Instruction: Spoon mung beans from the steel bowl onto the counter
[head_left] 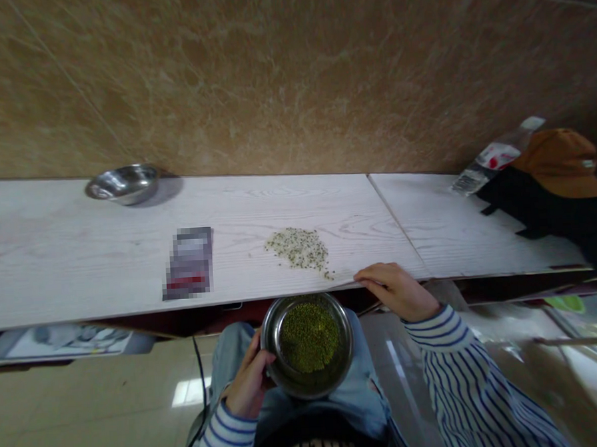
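My left hand [249, 379] grips the left rim of a metal bowl [347, 344], which is tilted above my lap just below the table edge. Mung beans [309, 336] cover the bottom of the bowl. By the table's front edge, my right hand [396, 288] pinches a thin, pale strip [342, 285] that points left; its exact kind is unclear. Just beyond its tip, small white grains mixed with green beans [300, 249] lie in a loose patch on the white tabletop [247, 206]. A few beans trail from the patch toward the strip.
A second metal bowl [124, 184] stands at the back left by the wall. Left of the grains lies a flat, pixelated rectangle [189, 262]. At the right are a tilted plastic bottle [495, 156], an orange-brown cap [560, 160] and dark cloth [552, 203].
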`<state>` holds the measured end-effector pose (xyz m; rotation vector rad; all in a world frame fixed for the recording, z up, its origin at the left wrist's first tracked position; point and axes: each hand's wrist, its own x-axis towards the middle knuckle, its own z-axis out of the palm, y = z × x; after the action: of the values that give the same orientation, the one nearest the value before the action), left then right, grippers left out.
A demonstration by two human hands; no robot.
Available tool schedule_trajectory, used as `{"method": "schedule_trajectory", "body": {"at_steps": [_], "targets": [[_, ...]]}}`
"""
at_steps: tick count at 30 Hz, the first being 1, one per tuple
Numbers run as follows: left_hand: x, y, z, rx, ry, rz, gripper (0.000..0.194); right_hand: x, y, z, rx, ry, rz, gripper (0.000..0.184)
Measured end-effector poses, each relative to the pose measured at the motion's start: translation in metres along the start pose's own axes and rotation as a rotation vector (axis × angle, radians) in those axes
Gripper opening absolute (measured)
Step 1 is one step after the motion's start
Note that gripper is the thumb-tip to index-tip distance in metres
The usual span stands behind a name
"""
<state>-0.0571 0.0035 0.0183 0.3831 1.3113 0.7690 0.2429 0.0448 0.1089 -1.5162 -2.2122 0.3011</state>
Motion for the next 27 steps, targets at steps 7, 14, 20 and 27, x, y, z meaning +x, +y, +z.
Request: {"method": "schedule_trajectory", "body": {"at_steps": [7,14,20,27], "targets": [[0.007,0.001,-0.002,-0.034,-0.001,-0.033,0.073,0.035,0.009,0.008,0.057,-0.1,-0.009,0.024],[0.011,0.003,-0.002,-0.029,0.014,-0.045,0.069,0.069,0.013,0.02,0.125,-0.095,-0.055,0.026],[0.012,0.003,-0.001,-0.014,0.041,-0.042,0.068,0.091,0.013,0.031,0.12,-0.089,-0.067,0.024],[0.013,0.008,0.0,-0.031,0.029,-0.034,0.071,0.104,0.011,0.037,0.122,-0.054,-0.094,0.022]]}}
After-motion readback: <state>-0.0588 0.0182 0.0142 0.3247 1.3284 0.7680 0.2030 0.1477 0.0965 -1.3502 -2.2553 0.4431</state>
